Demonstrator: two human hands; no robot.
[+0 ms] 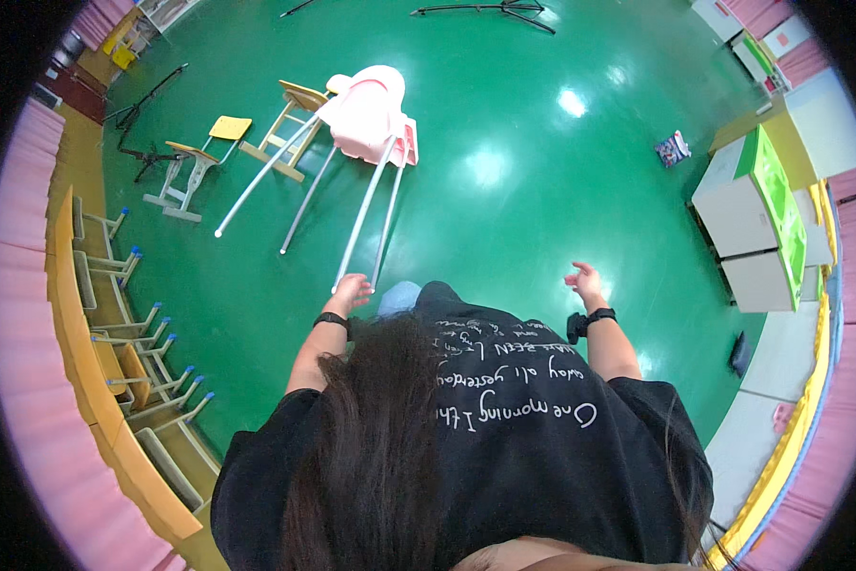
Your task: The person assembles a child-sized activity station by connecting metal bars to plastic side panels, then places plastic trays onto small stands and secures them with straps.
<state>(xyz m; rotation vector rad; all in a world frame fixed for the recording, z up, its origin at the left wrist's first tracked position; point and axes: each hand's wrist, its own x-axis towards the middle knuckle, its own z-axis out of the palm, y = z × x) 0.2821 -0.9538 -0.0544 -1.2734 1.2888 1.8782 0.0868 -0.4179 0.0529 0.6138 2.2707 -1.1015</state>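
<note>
Left hand (pixel 350 290) on high chair (pixel 366 114) leg

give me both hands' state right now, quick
Left hand: fingers closed around the lower end of a metal leg of the pink high chair.
Right hand: open, fingers loosely curled, holding nothing, raised above the green floor.

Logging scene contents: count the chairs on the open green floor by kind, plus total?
Pink high chair with metal legs, tipped over, left hand at a leg end: 1
Small wooden chairs: 2
Total: 3
</note>
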